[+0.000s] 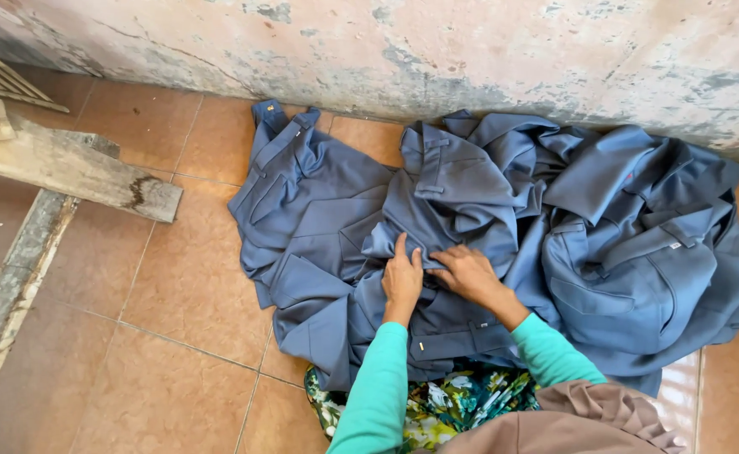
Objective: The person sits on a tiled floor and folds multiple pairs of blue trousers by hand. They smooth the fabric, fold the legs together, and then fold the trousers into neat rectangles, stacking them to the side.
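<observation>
A pile of grey-blue garments (pixel 504 219) lies spread on the tiled floor against the wall. My left hand (pixel 402 277) rests on the cloth near the middle of the pile, fingers pointing up and pinching a fold. My right hand (pixel 468 273) lies just beside it, fingers pressed into the same fold. Both arms wear teal sleeves. A flat garment piece (pixel 302 193) with pockets and straps extends to the left of the pile.
A weathered wooden plank (pixel 67 164) lies at the left above a concrete curb (pixel 12 277). A peeling plastered wall (pixel 436 50) runs along the back. A floral cloth (pixel 445 403) covers my lap at the bottom. Orange floor tiles (pixel 159 336) surround the pile.
</observation>
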